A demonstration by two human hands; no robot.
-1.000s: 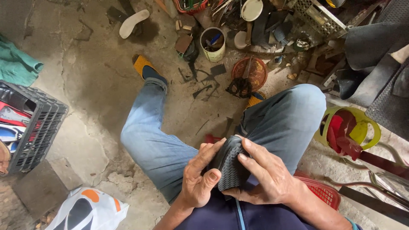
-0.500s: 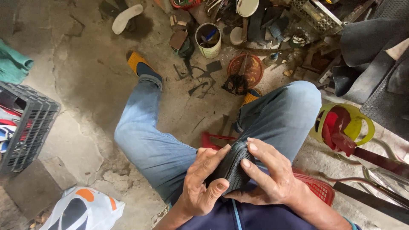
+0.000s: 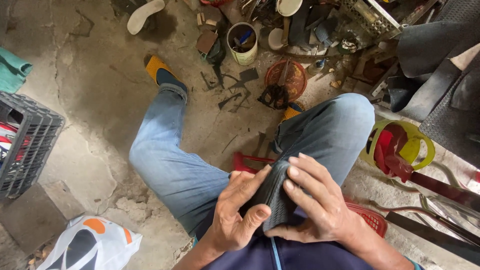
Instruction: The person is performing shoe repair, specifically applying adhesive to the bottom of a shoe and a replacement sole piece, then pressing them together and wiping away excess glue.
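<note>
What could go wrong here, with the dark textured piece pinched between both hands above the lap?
The dark rubber piece is held only between the left hand and right hand; if it slips, it may drop among the scraps on the floor. The black scissors lie open-side up near the right foot, so shifting that leg might catch them.

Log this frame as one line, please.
left hand: grips dark rubber piece | right hand: fingers pressed on it | seated, jeans | tin can on floor

open: bare concrete floor (image 3: 95, 95) left of legs | blocked: tool clutter (image 3: 280, 75) ahead, black crate (image 3: 30, 145) far left
</note>
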